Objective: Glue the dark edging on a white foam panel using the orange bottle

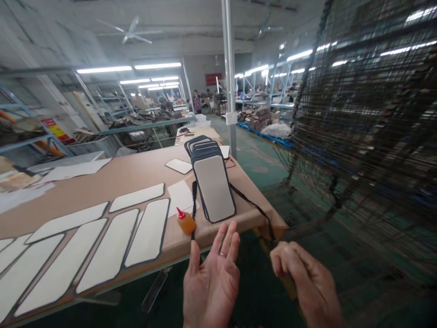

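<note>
Below my chin, just off the near edge of the brown worktable (129, 175), my left hand (212, 278) is held palm up with the fingers spread loose, gripping nothing, a ring on one finger. My right hand (305, 280) is curled closed beside it, and a thin black cord (254, 207) runs down from the table corner toward that fist; I cannot tell for sure whether the cord is pinched inside it. The only container close by is a small orange glue bottle (186, 222) with a red nozzle, lying tilted on the table edge just beyond my left fingertips, nozzle pointing up and to the left; what is in it I cannot see through the plastic. Right beside the bottle stands a leaning stack of panels (211, 182), dark-edged with pale grey faces and rounded corners, their long axis running away from me toward the far end of the table, each one overlapping the next. To the left, flat white panels (109, 248) with dark rims lie in a row on the tabletop, close together, their long sides slanting up to the right. A few smaller white pieces (180, 196) lie between them and the stack. On my right hangs a dark wire mesh rack (368, 136), blurred.
</note>
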`<control>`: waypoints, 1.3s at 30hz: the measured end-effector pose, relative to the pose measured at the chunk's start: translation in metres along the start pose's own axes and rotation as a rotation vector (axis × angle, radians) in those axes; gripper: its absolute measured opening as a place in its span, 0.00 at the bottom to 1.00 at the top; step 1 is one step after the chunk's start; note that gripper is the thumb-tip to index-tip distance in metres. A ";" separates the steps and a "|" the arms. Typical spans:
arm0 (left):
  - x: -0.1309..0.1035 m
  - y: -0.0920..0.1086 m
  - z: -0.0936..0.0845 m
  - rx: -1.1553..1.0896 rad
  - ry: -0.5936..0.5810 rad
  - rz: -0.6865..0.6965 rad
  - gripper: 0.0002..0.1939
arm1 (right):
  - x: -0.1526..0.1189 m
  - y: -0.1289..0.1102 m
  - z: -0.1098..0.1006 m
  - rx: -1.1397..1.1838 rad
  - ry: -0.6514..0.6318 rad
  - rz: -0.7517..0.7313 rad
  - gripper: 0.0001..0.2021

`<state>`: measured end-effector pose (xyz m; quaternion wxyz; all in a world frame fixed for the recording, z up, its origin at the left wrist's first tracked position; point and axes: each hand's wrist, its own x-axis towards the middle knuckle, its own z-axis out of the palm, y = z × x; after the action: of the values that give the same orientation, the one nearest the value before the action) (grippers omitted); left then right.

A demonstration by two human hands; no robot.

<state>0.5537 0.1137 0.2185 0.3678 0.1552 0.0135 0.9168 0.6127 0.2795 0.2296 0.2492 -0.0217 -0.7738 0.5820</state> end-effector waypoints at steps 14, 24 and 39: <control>-0.035 0.044 0.005 0.068 -0.011 0.073 0.37 | 0.013 -0.031 0.085 -0.083 -0.103 -0.287 0.07; -0.064 0.071 0.005 0.263 -0.052 0.165 0.34 | 0.011 -0.043 0.124 -0.039 -0.170 -0.276 0.08; -0.096 0.084 0.021 0.399 -0.074 0.291 0.38 | 0.017 -0.031 0.162 -0.198 0.078 -0.312 0.06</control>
<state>0.5688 -0.0143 0.2243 0.1945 0.2583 0.1581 0.9330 0.5390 0.1309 0.2316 0.3627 0.0516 -0.8112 0.4559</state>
